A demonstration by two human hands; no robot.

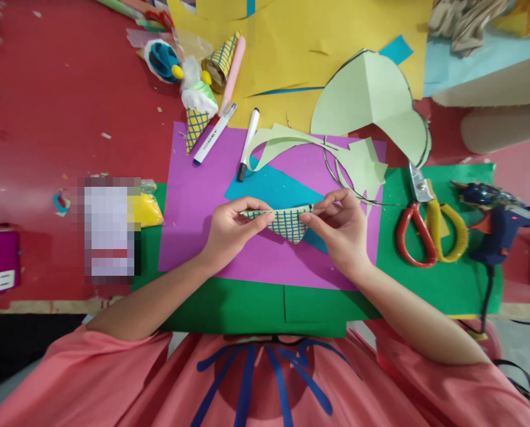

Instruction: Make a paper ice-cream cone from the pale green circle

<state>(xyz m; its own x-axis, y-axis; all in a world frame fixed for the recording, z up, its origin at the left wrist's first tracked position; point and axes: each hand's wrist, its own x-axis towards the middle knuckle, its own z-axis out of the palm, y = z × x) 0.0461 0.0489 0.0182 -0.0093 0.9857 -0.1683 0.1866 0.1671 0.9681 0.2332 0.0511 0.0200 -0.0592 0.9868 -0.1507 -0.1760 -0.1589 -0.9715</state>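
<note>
Between my two hands is a small folded piece of pale paper with a blue grid pattern (287, 223), narrowing toward the left. My left hand (233, 228) pinches its left end between thumb and fingers. At its right edge, my right hand (342, 228) grips it the same way. The paper is held over a blue paper sheet (265, 185), which lies on a purple sheet (194, 237). Pale green paper offcuts (363, 169) and a black-capped white marker (248, 145) lie just beyond my hands.
Red-and-yellow-handled scissors (418, 231) and a blue glue gun (500, 228) lie at right. Paper ice-cream cones (198, 121), a blue-tipped marker (214, 135) and a pink stick (233, 74) are at upper left. A folded pale green cutout (349, 98) rests on yellow paper (283, 35).
</note>
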